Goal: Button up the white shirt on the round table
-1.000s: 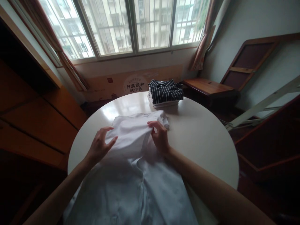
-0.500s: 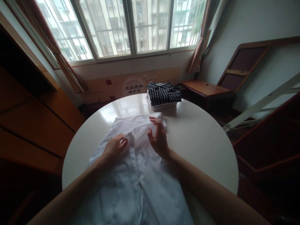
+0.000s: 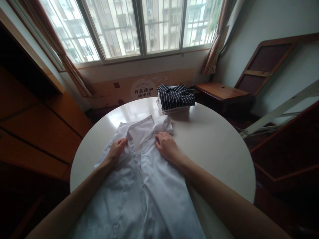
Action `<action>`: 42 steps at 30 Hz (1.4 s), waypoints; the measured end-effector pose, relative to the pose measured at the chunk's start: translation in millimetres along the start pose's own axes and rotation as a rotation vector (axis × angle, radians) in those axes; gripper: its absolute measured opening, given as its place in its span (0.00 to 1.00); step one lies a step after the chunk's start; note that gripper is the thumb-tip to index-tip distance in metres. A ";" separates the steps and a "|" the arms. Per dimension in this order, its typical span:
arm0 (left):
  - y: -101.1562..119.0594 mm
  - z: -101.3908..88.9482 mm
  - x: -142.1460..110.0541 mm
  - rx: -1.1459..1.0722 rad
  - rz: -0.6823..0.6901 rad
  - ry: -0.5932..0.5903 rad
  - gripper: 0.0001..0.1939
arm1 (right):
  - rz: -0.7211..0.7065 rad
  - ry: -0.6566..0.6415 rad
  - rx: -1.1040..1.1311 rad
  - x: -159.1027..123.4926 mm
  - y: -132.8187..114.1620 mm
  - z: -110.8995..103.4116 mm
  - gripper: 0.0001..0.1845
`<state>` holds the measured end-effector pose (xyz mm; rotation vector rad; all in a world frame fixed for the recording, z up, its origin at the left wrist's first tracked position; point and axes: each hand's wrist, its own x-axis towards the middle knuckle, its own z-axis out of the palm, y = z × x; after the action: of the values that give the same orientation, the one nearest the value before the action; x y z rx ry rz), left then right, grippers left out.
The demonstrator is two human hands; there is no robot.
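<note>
A white button shirt lies front up on the round white table, collar toward the window, its lower part hanging over the near edge. My left hand rests on the shirt's left chest beside the placket, fingers curled down onto the cloth. My right hand lies on the right chest just below the collar, fingers bent and pressing the fabric. The collar is open between the two hands.
A stack of folded clothes topped by a dark striped shirt sits at the table's far edge. A low wooden bench stands at the right behind the table, wooden cabinets at the left, a window beyond.
The folded-over upper part of the shirt has been laid open and flat. Both hands came down from lifting the cloth to resting on either side of the placket.
</note>
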<state>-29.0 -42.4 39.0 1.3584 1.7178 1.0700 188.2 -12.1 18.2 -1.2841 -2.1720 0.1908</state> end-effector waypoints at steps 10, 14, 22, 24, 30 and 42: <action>16.6 -1.9 -31.0 0.416 0.386 -0.018 0.15 | -0.210 -0.177 0.132 -13.2 -34.7 -8.4 0.09; 10.7 5.8 -32.0 0.635 0.328 -0.222 0.15 | -0.223 -0.260 0.060 -15.8 -36.6 -1.5 0.08; 9.1 16.3 -7.2 0.671 0.319 -0.307 0.17 | -0.123 -0.272 0.054 -9.8 -30.5 -2.0 0.04; 13.3 24.4 -4.2 0.709 0.351 -0.275 0.17 | -0.053 -0.262 0.027 -8.7 -28.5 -3.1 0.05; 19.1 52.3 -9.9 0.934 0.615 -0.034 0.13 | 0.070 -0.180 -0.042 -7.9 -25.6 -2.6 0.07; 13.6 45.7 -13.4 0.489 0.692 -0.219 0.06 | 0.005 -0.111 0.123 -9.4 -24.5 1.0 0.04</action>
<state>20.0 -45.5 32.4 2.3975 1.4168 0.8085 172.6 -32.6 23.4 -1.2359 -2.2126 0.3996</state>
